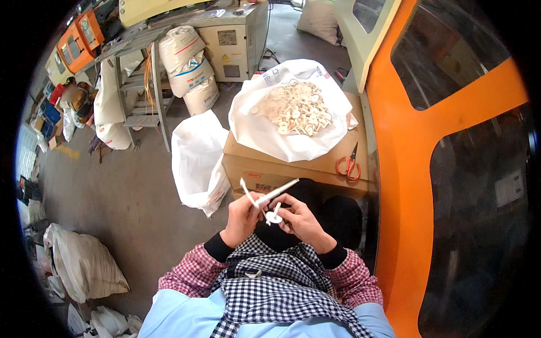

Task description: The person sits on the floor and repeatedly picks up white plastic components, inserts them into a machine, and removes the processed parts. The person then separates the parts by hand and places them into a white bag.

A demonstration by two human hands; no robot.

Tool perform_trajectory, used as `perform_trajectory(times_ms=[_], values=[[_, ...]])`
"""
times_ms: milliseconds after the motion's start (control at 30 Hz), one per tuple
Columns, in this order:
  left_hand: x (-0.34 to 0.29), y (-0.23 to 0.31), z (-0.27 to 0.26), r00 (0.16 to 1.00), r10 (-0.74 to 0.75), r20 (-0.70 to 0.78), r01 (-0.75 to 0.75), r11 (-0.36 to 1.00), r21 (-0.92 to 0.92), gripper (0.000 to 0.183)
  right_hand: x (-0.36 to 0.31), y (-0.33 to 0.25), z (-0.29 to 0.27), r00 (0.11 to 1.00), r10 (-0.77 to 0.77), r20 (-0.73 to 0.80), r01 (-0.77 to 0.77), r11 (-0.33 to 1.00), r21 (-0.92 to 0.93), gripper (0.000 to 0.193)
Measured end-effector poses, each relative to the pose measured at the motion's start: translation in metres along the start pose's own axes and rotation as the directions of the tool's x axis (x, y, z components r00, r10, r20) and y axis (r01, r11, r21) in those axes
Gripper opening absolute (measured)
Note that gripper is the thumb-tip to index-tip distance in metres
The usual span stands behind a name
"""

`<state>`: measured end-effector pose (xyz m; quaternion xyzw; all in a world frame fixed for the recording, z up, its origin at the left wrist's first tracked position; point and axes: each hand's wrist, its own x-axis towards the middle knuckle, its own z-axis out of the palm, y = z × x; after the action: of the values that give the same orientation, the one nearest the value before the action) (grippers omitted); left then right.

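Note:
In front of my lap, my left hand [243,218] is closed on a white plastic sprue [282,191], whose thin rods cross and stick out past the fingers. My right hand [304,223] is closed in a pinch on a white disc with a short stem [274,217], close beside the left fingers. Whether the disc is still joined to the sprue is hidden between the fingers. Beyond my hands, a wide-mouthed white bag [251,130] holds many pale discs with stems [304,110].
The bag rests on a cardboard box [315,167], with red-handled scissors [350,169] at its right. An opened white sack [197,163] stands left of the box. An orange machine [406,186] borders the right side. Stacked sacks [189,70] and a metal step frame [141,98] are farther back.

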<state>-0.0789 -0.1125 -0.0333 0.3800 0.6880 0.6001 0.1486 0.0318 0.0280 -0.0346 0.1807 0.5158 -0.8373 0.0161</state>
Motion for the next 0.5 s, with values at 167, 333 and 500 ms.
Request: perform_trajectory(times_ms=[167, 333, 500], values=[[0.003, -0.021, 0.006, 0.872, -0.484, 0.071, 0.444, 0.722, -0.53, 0.017, -0.001, 0.003, 0.012, 0.972, -0.234, 0.008, 0.232, 0.959, -0.163, 0.023], [-0.008, -0.027, -0.006, 0.828, 0.561, 0.007, -0.537, 0.789, 0.298, 0.022, 0.022, 0.014, -0.009, 0.996, -0.009, -0.089, -0.037, 0.863, -0.505, 0.035], [-0.011, -0.027, -0.017, 0.762, 0.617, 0.198, -0.648, 0.719, 0.251, 0.038, 0.104, 0.003, -0.066, 0.849, -0.371, -0.376, 0.175, 0.869, -0.464, 0.047]])
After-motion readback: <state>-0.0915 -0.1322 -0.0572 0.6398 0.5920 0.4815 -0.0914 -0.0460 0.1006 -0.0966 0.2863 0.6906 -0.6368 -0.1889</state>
